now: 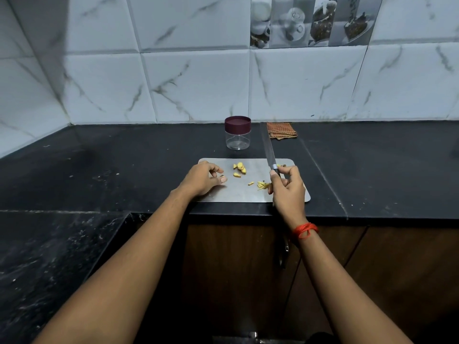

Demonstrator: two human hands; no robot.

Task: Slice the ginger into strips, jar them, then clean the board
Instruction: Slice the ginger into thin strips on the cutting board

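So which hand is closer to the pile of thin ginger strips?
Right. The right hand, holding the knife, is directly beside the strips; the left hand rests farther off, near the board's left end.

I see a black stone countertop (124, 170) running left to right, meeting a wall of white marble-veined tiles (198, 83) at the far side. At the far right on that wall is a picture tile (310, 21) showing cups and desserts. Near left lies a lower speckled black surface (49, 256). Under the counter are brown wooden cabinet doors (236, 269) with a metal handle (283, 259).
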